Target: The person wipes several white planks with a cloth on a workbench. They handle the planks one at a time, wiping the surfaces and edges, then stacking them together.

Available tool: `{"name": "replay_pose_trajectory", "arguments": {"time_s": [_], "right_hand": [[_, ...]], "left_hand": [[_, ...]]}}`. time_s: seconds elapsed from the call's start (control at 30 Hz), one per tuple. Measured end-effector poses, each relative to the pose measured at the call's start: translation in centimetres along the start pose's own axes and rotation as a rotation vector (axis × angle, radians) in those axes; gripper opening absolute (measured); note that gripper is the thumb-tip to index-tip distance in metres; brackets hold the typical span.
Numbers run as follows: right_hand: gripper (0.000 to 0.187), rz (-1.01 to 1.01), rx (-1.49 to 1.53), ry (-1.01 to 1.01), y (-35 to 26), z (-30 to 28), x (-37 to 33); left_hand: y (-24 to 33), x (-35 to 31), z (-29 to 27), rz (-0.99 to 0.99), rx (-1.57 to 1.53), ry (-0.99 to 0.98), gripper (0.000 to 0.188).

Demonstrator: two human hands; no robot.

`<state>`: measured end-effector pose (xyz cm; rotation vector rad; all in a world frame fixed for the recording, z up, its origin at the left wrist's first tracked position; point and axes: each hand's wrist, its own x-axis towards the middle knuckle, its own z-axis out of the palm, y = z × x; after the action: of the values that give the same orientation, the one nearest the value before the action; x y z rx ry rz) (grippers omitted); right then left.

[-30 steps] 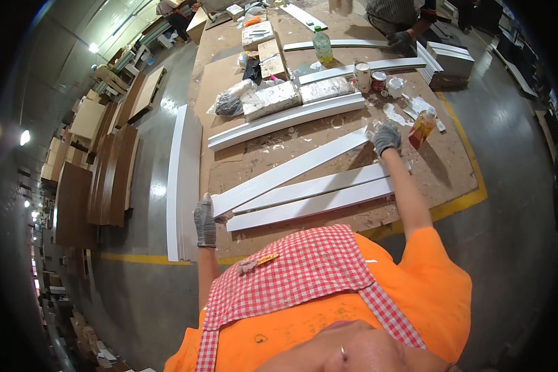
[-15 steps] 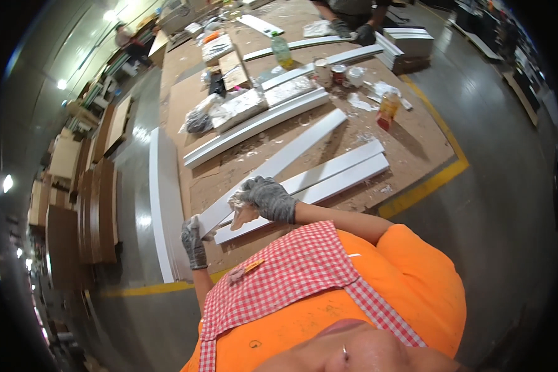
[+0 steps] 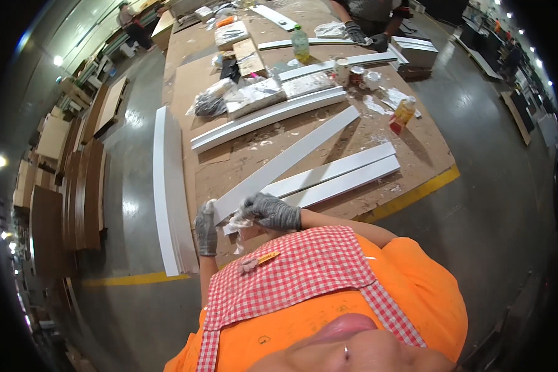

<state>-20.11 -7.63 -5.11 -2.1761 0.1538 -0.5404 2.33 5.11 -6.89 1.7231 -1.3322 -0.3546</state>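
Note:
My left hand (image 3: 206, 229), in a grey glove, is closed on the near end of a long white board (image 3: 291, 158). The board is tilted up off the table at this end and runs away to the right. My right hand (image 3: 271, 212), also gloved in grey, pinches a crumpled, stained whitish rag (image 3: 239, 222) beside that same end. Fingers hide part of the rag. Just beyond my right hand, two more white boards lie side by side on the table, the farther board (image 3: 335, 170) and the nearer board (image 3: 356, 180).
A stack of white boards (image 3: 168, 186) stands along the table's left edge. White moulding (image 3: 270, 119) lies across the brown worktable (image 3: 229, 177). A clear bottle (image 3: 300, 44), a bottle of amber liquid (image 3: 403, 115) and a can (image 3: 341, 71) stand farther back. A co-worker's gloved hand (image 3: 356, 31) is opposite.
My right hand and the rag have come closer to my left hand at the board's near end. The whole view has shifted slightly. My left hand still holds the board.

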Motion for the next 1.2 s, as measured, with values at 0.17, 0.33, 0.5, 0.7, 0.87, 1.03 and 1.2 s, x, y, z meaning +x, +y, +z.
{"name": "replay_pose_trajectory", "arguments": {"time_s": [0.17,0.33,0.5,0.7,0.87,1.03,1.2], "right_hand": [[0.043,0.388,0.427,-0.041,1.8,0.5,-4.1],[0.043,0.521,0.732,0.38,6.6,1.5,-10.7],[0.034,0.823,1.395,0.251,12.8,2.5,-15.2],[0.027,0.865,0.793,0.51,5.4,-1.2,-10.1],[0.03,0.892,1.515,0.638,7.9,-5.5,-6.7],[0.034,0.654,1.495,0.572,11.8,-7.6,-6.0],[0.036,0.759,1.641,0.596,11.3,-6.6,-6.2]], "left_hand": [[-1.7,2.9,-1.3,0.421,0.441,0.003,0.028],[-2.1,3.8,-1.6,-0.398,-0.229,-0.159,0.026],[-0.9,4.1,-1.8,-0.424,-0.155,-0.387,0.043],[-0.7,4.3,0.6,-0.165,0.702,-0.59,0.088],[-4.5,3.3,3.0,0.176,0.7,-0.299,0.053],[-7.6,4.2,1.3,0.291,0.512,-0.385,0.051],[-6.9,5.2,-0.2,0.168,0.457,-0.439,0.053]]}}
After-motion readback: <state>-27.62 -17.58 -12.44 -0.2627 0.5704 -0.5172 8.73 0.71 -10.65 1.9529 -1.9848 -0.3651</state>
